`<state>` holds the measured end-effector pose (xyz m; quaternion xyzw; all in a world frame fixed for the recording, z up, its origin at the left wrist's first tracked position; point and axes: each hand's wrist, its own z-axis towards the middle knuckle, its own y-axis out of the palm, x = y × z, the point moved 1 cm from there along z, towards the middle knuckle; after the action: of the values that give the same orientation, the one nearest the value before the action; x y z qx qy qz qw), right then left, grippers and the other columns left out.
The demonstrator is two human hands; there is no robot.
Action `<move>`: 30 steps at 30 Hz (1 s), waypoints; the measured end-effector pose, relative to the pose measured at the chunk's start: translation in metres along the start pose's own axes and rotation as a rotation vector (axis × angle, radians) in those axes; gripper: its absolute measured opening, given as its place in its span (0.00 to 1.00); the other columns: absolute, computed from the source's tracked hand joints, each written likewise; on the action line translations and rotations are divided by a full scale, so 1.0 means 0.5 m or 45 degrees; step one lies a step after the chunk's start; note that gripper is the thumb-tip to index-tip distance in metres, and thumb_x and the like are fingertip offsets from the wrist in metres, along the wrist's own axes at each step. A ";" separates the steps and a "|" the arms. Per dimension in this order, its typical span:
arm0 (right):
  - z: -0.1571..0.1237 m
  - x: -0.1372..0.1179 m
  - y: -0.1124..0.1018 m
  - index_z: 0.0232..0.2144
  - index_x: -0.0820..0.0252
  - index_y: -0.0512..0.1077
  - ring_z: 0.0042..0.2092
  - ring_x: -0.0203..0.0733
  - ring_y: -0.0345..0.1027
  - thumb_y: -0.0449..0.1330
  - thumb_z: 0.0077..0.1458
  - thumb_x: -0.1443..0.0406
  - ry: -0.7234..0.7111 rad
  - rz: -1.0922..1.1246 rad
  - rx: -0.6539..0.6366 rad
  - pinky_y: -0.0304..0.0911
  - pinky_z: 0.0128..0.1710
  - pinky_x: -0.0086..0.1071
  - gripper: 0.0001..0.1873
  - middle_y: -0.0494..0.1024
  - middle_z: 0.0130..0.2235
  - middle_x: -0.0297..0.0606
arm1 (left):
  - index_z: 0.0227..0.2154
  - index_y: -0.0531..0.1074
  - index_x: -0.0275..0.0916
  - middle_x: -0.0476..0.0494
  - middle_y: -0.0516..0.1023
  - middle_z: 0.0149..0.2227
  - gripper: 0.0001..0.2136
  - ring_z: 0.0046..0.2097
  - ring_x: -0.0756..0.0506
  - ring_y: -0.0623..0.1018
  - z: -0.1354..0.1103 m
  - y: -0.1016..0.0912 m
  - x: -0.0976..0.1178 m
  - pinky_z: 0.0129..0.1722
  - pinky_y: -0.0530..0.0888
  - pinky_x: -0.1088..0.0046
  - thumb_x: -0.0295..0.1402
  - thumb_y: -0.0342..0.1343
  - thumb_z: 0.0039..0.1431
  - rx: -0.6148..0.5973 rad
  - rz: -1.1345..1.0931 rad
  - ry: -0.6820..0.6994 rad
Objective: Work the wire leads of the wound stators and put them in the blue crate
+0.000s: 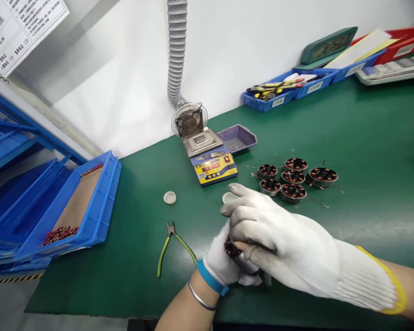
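Note:
My left hand (224, 259), in a white glove with a blue wristband, is wrapped around a motor stator (233, 249) with a dark core and copper windings. Over it lies my right hand (276, 234), gloved in white, its thumb at the stator's rim and its fingers bent together. Whatever the right fingers pinch is hidden. Green-handled cutting pliers (171, 234) lie with their handles spread left of my hands. Beyond my right hand several similar stators (292, 178) stand grouped, thin wire ends sticking out.
A yellow-and-blue solder pot (215, 170) stands under a grey extraction hose (177, 50), beside a purple tray (239, 138). Two small white lids (170, 197) lie on the green table. Blue bins (103, 202) are at left; tool trays (269, 96) and a clock (327, 46) line the back.

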<state>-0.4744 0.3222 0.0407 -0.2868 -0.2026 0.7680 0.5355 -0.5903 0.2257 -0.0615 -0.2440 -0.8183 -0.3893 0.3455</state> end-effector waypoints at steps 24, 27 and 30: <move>-0.101 0.061 0.035 0.38 0.49 0.74 0.50 0.52 0.81 0.63 0.63 0.68 0.457 0.170 0.430 0.75 0.59 0.49 0.06 0.83 0.38 0.36 | 0.32 0.77 0.35 0.39 0.80 0.28 0.26 0.26 0.44 0.78 -0.012 -0.020 0.050 0.28 0.72 0.69 0.58 0.57 0.64 -0.198 -0.487 -0.046; -0.124 0.040 0.077 0.45 0.52 0.75 0.48 0.53 0.81 0.65 0.59 0.67 0.139 -0.113 0.262 0.67 0.64 0.59 0.11 0.84 0.40 0.38 | 0.26 0.74 0.37 0.40 0.77 0.27 0.28 0.29 0.44 0.78 -0.015 -0.006 0.056 0.32 0.75 0.67 0.60 0.54 0.65 -0.018 -0.672 -0.033; -0.123 0.015 0.116 0.43 0.57 0.76 0.45 0.51 0.82 0.63 0.63 0.69 -0.023 -0.335 0.172 0.61 0.66 0.63 0.06 0.86 0.40 0.40 | 0.25 0.74 0.39 0.39 0.77 0.29 0.28 0.33 0.41 0.80 -0.012 0.001 0.057 0.38 0.79 0.63 0.60 0.50 0.67 0.075 -0.730 -0.016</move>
<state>-0.4769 0.3093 -0.0431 -0.2141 -0.1913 0.7055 0.6479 -0.6057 0.2248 -0.0370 0.0049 -0.8670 -0.4455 0.2232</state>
